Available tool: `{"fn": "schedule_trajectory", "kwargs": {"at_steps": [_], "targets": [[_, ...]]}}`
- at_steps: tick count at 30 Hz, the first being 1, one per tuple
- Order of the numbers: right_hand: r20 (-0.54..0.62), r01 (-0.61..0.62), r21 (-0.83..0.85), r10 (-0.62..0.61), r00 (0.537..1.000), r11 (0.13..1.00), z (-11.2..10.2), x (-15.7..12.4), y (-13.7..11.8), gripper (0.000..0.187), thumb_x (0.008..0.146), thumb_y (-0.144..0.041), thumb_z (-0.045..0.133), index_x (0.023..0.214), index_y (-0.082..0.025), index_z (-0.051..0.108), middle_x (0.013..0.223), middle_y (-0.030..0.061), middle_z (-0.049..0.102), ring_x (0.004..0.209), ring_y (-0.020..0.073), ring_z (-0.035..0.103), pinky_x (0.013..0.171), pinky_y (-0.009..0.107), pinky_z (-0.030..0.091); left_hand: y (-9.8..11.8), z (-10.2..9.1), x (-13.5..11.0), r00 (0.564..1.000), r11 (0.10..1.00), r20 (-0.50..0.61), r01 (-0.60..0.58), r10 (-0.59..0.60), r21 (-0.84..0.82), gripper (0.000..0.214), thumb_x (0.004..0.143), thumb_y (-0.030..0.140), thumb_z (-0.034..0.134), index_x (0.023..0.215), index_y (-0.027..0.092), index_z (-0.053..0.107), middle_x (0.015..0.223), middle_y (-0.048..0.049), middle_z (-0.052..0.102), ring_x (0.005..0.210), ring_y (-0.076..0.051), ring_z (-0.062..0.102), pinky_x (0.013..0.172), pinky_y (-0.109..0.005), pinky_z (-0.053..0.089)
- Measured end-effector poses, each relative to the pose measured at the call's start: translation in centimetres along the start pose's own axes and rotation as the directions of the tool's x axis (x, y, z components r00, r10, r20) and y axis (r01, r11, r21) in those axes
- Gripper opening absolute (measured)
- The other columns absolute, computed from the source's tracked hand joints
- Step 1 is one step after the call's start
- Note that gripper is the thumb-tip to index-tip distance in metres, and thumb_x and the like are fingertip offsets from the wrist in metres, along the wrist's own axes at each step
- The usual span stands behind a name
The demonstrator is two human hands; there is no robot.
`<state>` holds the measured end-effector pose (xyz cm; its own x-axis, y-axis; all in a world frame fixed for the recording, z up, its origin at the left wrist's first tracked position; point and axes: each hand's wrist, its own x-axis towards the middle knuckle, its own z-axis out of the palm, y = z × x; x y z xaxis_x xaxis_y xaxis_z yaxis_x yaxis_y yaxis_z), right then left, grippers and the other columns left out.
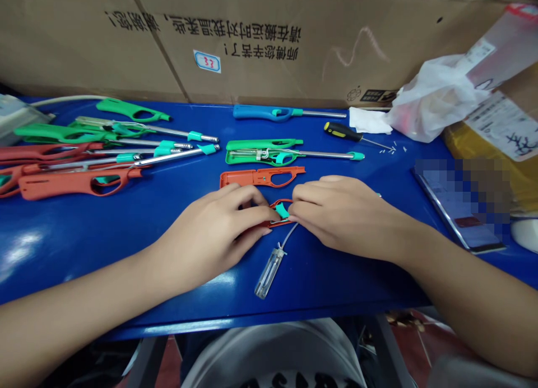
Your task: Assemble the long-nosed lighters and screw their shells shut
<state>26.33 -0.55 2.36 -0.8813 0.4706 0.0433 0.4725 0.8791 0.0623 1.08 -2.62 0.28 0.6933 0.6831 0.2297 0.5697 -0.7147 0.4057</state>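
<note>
Both hands meet over an orange lighter casing half (286, 202) that holds a teal trigger (282, 211). My left hand (227, 222) grips the casing's left end, thumb and fingers closed round it. My right hand (340, 211) pinches at the casing's right side, with its fingertips partly hidden. From under the right fingers a thin tube runs down to a clear fuel tank (269, 273) lying on the blue table (336, 287). Just beyond the hands lies another orange casing half (256, 178). Past it, an opened green lighter (260, 153) shows its tank and metal rod.
Several green and red-orange lighter parts (79, 183) lie piled at the left. Farther back are a blue lighter (264, 112) and a screwdriver (342, 132) beside small screws (395, 149). A phone (462, 214) and plastic bag (437, 96) are at right; a cardboard box (252, 79) walls the back.
</note>
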Motion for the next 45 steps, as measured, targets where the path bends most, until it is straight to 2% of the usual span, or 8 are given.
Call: {"fn": "schedule_trajectory", "kwargs": {"at_steps": [4,14,20,25,29,33,39,45], "targets": [[0.013,-0.011,0.014,0.011,1.0,1.0,0.0,0.0,0.1,0.019,0.092,-0.003,0.06,0.097,-0.017,0.072,0.091,0.0043,0.07,0.085,0.0206,0.066,0.071,0.034,0.036,0.0,0.0,0.0,1.0,1.0,0.0,0.003,-0.003,-0.011,0.022,0.105,0.022,0.059,0.118,0.025,0.075,0.111,-0.0067,0.071,0.099,-0.023,0.069,0.085,-0.037,0.058],[-0.004,-0.028,0.07,0.028,1.0,0.997,-0.2,-0.1,0.1,0.019,0.098,-0.006,0.056,0.094,-0.018,0.071,0.089,0.0031,0.069,0.08,0.0194,0.063,0.071,0.034,0.035,0.0,0.1,0.0,1.0,1.0,-0.005,0.006,-0.006,-0.019,0.021,0.104,0.021,0.059,0.117,0.025,0.075,0.111,-0.0067,0.071,0.101,-0.024,0.069,0.087,-0.038,0.058],[0.005,-0.008,0.081,0.007,1.0,0.997,-0.1,-0.1,0.1,0.02,0.093,-0.002,0.058,0.096,-0.017,0.072,0.09,0.0035,0.07,0.078,0.019,0.062,0.068,0.034,0.034,0.2,-0.1,0.0,1.0,1.0,-0.002,0.008,-0.008,-0.029,0.019,0.105,0.021,0.058,0.114,0.025,0.073,0.11,-0.0058,0.072,0.1,-0.022,0.07,0.087,-0.037,0.058],[0.008,0.001,0.095,-0.002,1.0,0.995,-0.2,-0.1,0.1,0.02,0.092,-0.002,0.059,0.094,-0.016,0.073,0.092,0.0045,0.071,0.081,0.0195,0.064,0.069,0.035,0.035,0.2,-0.2,0.0,0.998,0.998,0.004,0.067,-0.067,0.013,0.013,0.1,0.022,0.064,0.113,0.021,0.066,0.111,-0.0055,0.073,0.102,-0.026,0.071,0.084,-0.04,0.058],[0.038,-0.188,0.246,0.184,0.982,0.951,-0.2,0.0,-0.1,0.022,0.101,-0.013,0.057,0.092,-0.019,0.076,0.094,0.0026,0.072,0.087,0.0182,0.066,0.07,0.033,0.036,-0.1,0.0,0.1,0.993,0.992,-0.018,0.113,-0.114,-0.063,0.027,0.098,0.029,0.071,0.123,0.021,0.064,0.12,-0.006,0.075,0.109,-0.027,0.072,0.091,-0.041,0.059],[0.071,-0.349,0.499,0.364,0.929,0.793,-0.1,0.1,0.0,0.009,0.098,-0.02,0.068,0.095,-0.021,0.076,0.097,-0.0003,0.072,0.086,0.0148,0.064,0.068,0.03,0.038,-0.4,0.3,0.1,0.989,0.979,-0.01,0.147,-0.15,-0.139,0.032,0.098,0.034,0.072,0.127,0.021,0.068,0.125,-0.0062,0.076,0.112,-0.027,0.073,0.096,-0.041,0.06],[0.017,-0.331,0.68,0.438,0.899,0.654,0.8,0.5,0.5,0.007,0.088,-0.023,0.08,0.091,-0.018,0.075,0.084,-0.0012,0.066,0.074,0.0116,0.058,0.067,0.026,0.043,-0.4,0.4,0.0,0.992,0.982,-0.049,0.105,-0.114,-0.16,0.031,0.097,0.03,0.071,0.127,0.02,0.072,0.121,-0.0065,0.076,0.11,-0.025,0.074,0.096,-0.039,0.061],[-0.056,-0.297,0.659,0.439,0.897,0.691,1.3,0.7,0.0,0.01,0.09,-0.02,0.077,0.081,-0.017,0.076,0.079,-0.0008,0.064,0.072,0.0118,0.058,0.062,0.027,0.039,-0.4,0.8,0.1,0.99,0.976,-0.082,0.097,-0.115,-0.194,0.029,0.097,0.025,0.069,0.125,0.018,0.072,0.118,-0.0064,0.075,0.103,-0.021,0.075,0.091,-0.034,0.063]]}}
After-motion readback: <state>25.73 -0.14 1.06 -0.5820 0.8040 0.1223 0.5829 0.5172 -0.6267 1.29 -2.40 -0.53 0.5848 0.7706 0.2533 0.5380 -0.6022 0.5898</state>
